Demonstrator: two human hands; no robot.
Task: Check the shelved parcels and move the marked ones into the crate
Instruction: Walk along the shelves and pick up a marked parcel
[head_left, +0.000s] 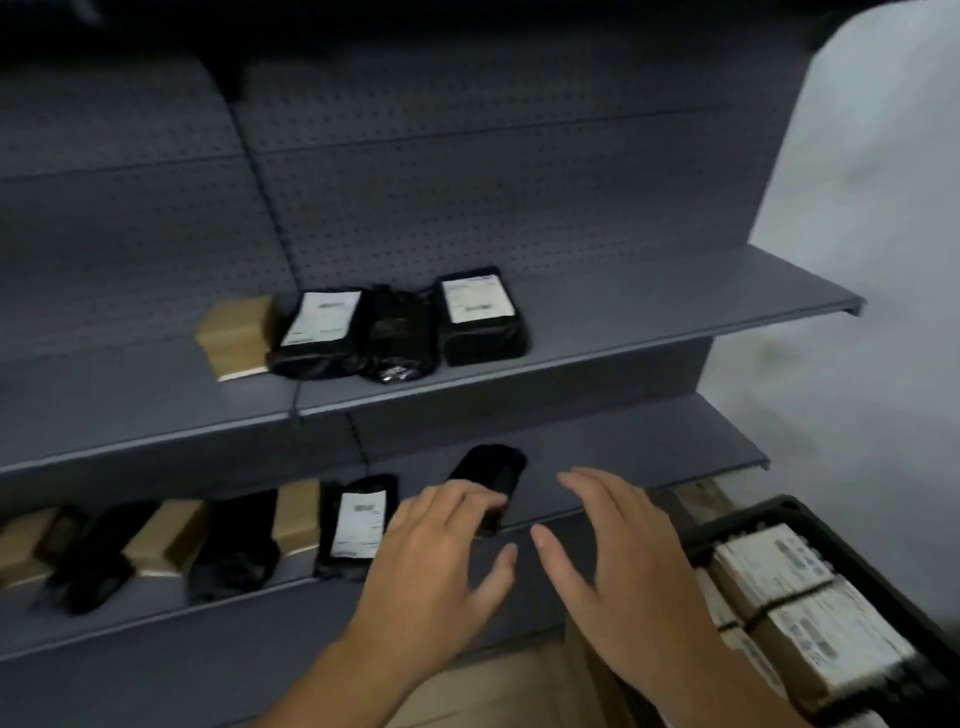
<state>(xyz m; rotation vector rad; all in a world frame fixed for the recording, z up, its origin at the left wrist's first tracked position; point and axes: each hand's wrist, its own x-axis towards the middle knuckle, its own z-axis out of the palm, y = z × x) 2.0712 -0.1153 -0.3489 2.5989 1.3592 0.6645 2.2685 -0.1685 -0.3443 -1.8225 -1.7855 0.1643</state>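
Dark grey shelving (467, 171) with a pegboard back fills the view, with a pale wall (857, 182) at right. The upper shelf (649, 312) carries a brown box (236, 335) beside black parcels (322, 332), two with white labels. On the lower shelf (649, 441) the left grip (431, 561), fingers spread and empty, reaches an unlabelled black parcel (491, 467). The right grip (618, 561) hovers spread and empty. The crate (737, 522), far right, holds labelled boxes (815, 613) whose print is unreadable.

Crate (810, 512) right of shelved parcels (358, 525)
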